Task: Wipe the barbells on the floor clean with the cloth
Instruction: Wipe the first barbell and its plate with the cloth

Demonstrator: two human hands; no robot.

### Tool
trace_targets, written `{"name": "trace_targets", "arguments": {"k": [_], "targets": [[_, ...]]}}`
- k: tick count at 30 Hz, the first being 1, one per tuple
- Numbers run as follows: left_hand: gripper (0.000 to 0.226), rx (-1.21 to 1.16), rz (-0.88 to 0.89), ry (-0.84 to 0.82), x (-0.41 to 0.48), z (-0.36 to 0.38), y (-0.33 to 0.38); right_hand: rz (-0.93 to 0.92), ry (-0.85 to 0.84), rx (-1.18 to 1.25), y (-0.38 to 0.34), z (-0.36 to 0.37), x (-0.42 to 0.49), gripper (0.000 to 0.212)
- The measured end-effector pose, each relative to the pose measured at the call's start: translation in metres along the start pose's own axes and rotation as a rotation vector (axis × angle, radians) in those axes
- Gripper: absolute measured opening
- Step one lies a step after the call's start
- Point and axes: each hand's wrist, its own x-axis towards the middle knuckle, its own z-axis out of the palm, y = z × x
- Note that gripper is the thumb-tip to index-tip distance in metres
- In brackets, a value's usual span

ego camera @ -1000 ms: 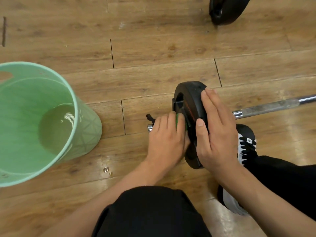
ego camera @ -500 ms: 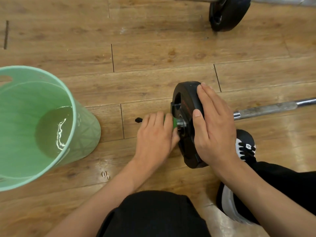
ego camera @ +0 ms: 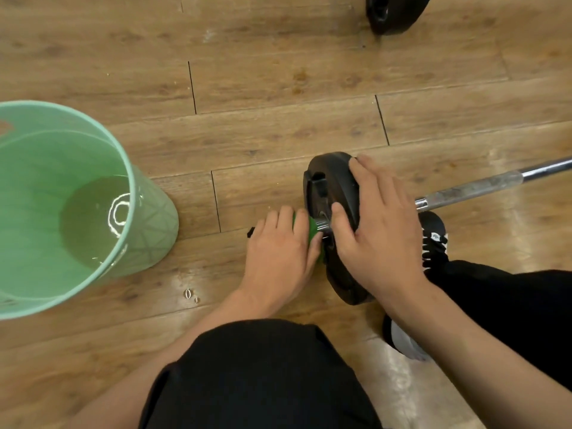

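Note:
A barbell lies on the wooden floor, its steel bar running off to the right. Its black weight plate stands on edge in front of me. My right hand lies over the plate's rim with the thumb on its outer face, near the hub. My left hand holds a green cloth wrapped around the short bar end that sticks out left of the plate. Most of the cloth is hidden under my fingers.
A mint-green bucket with water in it stands on the floor at the left. A second black plate of another barbell sits at the top edge. My black trousers and black-and-white shoe fill the lower right.
My left hand with the cloth slid out along the bar end and is now back closer to the plate. My right hand stays on the plate, its thumb now lower toward the hub.

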Motion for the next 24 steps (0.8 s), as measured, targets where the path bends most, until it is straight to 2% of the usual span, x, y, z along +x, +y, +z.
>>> {"name": "trace_targets", "arguments": {"k": [2, 4, 7, 10, 13, 17, 21, 24], "targets": [[0.044, 0.002, 0.043, 0.003, -0.005, 0.000, -0.006, 0.007, 0.088, 0.023, 0.003, -0.001, -0.019, 0.054], [0.040, -0.046, -0.012, 0.008, -0.003, -0.002, -0.010, 0.009, 0.129, 0.035, 0.003, -0.002, -0.027, 0.052], [0.038, -0.052, -0.109, 0.031, 0.005, 0.000, 0.008, 0.037, 0.115, 0.045, -0.001, -0.002, -0.022, 0.054], [0.043, 0.041, -0.025, -0.010, 0.010, 0.006, 0.031, 0.079, 0.085, 0.067, -0.003, -0.003, -0.009, 0.062], [0.036, 0.011, 0.055, 0.036, 0.012, 0.000, 0.003, 0.085, 0.064, 0.089, -0.003, -0.003, -0.003, 0.065], [0.035, 0.018, -0.034, 0.050, 0.003, -0.002, -0.023, 0.112, 0.051, 0.057, -0.008, -0.003, 0.009, 0.067], [0.045, 0.077, 0.156, 0.082, 0.012, 0.006, 0.004, 0.137, 0.027, 0.040, -0.017, -0.004, 0.039, 0.065], [0.043, 0.125, 0.202, 0.130, 0.032, 0.002, -0.011, 0.131, -0.054, -0.006, -0.016, -0.003, 0.061, 0.066]]}}
